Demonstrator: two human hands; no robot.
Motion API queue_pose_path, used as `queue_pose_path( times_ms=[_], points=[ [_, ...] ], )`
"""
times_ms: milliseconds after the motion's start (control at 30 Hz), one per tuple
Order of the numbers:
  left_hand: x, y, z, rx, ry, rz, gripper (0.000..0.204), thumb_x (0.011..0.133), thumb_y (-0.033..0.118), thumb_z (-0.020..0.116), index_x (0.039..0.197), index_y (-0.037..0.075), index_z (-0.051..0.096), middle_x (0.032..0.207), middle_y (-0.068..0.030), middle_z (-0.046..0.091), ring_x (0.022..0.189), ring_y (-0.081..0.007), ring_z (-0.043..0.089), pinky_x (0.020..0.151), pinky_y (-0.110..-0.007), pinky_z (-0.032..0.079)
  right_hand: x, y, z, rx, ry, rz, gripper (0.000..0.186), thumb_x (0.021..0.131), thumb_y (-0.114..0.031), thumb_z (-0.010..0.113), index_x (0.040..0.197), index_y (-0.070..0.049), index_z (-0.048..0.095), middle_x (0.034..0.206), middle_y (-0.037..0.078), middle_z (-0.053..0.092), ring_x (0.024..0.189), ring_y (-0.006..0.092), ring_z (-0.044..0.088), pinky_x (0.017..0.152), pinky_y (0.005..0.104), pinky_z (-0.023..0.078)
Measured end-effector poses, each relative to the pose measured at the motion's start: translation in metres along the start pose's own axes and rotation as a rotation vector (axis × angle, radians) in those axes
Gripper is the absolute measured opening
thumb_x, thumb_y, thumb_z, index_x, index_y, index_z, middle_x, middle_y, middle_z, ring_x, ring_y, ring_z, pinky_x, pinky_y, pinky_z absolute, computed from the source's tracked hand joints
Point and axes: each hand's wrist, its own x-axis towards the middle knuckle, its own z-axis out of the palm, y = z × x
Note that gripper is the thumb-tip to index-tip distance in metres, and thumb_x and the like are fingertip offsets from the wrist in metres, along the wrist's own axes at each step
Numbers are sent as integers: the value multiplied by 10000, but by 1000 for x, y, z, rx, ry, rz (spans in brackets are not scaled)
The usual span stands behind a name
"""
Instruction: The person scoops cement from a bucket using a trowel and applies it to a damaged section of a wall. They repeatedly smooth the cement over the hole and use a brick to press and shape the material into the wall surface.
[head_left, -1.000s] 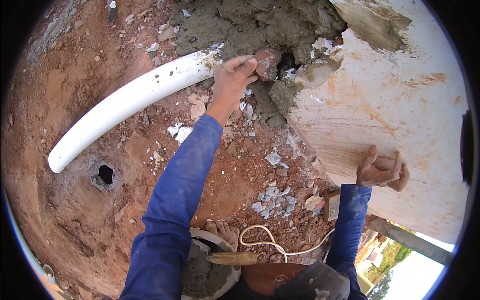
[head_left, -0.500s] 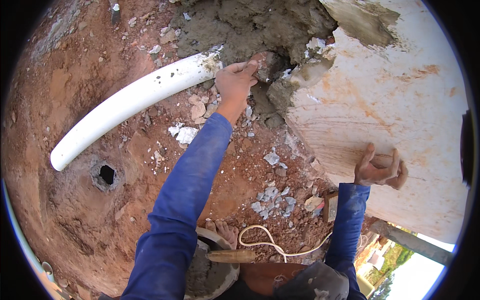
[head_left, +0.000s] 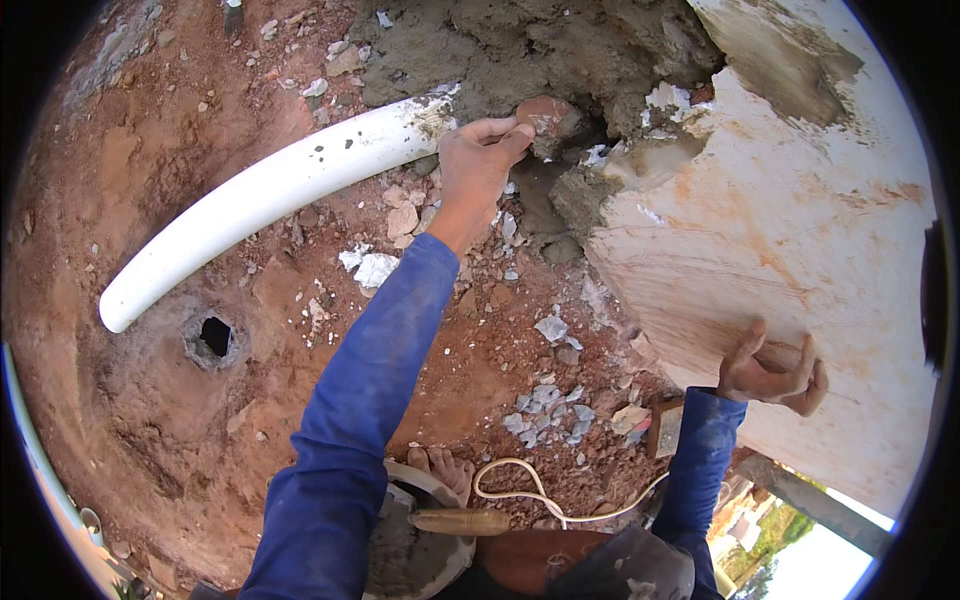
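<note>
My left hand pinches a reddish broken brick piece between thumb and fingers. It holds the piece at a dark gap in the rough grey wet mortar, close to the mortar-smeared end of a white plastic pipe. Over on the right, my right hand rests by the pale, stained wall face, with its fingers apart and bent and nothing in them.
A bucket of mortar with a wooden-handled tool stands by my foot. A white cord curls beside it. Grey stone chips and a brick block lie on red soil. A hole opens at left.
The view has shifted slightly, so the wall and mortar sit farther right. The brick piece shows more of its reddish face, still in my left hand. My right hand stays at the wall.
</note>
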Motion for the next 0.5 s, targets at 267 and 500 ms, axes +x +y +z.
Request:
queue_pose_path(
  times_ms=[267, 500],
  points=[
    [-15, 3, 35, 331, 92, 488, 177, 840, 109, 811, 941, -29, 768, 854, -97, 753, 760, -105, 672, 703, -251, 516, -2, 3, 4, 10, 26, 13, 605, 785, -392, 849, 1225, -55, 604, 1258, 167, 340, 1167, 298, 361, 926, 441, 444],
    [-20, 8, 38, 477, 144, 563, 181, 811, 111, 826, 929, -15, 771, 873, -143, 753, 740, -160, 686, 692, -283, 522, -2, -1, 4, 70, 58, 69, 590, 775, -388, 857, 1208, -67, 619, 1244, 163, 353, 1157, 292, 366, 923, 434, 420]
  ],
)
